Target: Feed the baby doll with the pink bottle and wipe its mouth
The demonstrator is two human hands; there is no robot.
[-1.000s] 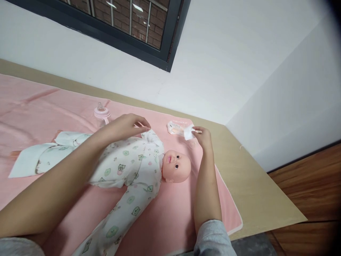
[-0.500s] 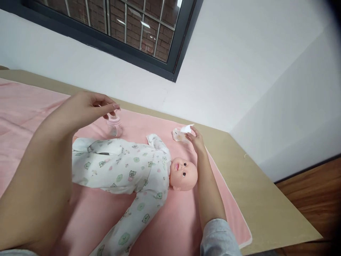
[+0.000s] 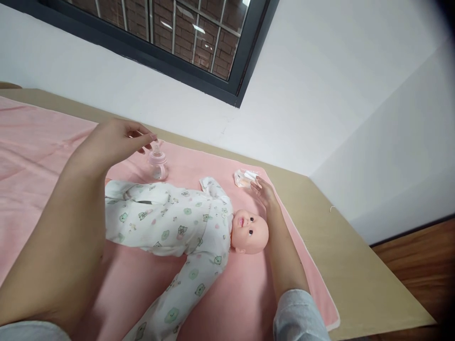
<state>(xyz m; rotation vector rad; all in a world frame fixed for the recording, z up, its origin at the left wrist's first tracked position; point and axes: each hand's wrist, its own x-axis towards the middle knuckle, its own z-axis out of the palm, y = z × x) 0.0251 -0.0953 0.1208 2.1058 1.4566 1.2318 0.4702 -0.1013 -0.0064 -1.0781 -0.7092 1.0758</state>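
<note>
A baby bottle point(image 3: 158, 166) with a pink collar and a clear teat stands upright on the pink blanket point(image 3: 227, 293). Beside its teat is my left hand point(image 3: 122, 141), bent at the wrist, with loosely curved fingers and nothing visible in them; whether a fingertip touches the teat I cannot tell. My right hand point(image 3: 265, 192) has its fingers apart at the edge of a small clear packet point(image 3: 243, 178) with something white on it. Between my arms lies a baby doll point(image 3: 250, 232) on its back, in white pajamas point(image 3: 177, 220) with a green animal print.
The blanket covers much of a tan tabletop point(image 3: 341, 265), whose bare strip shows at the right and back. Behind it rises a white wall point(image 3: 284, 94) with a dark-framed window point(image 3: 199, 90). A brown wooden surface point(image 3: 423, 260) is at the far right.
My left fingers have moved up off the bottle's top, so its teat now shows. My right fingers have opened away from the white piece, which lies flatter on the packet.
</note>
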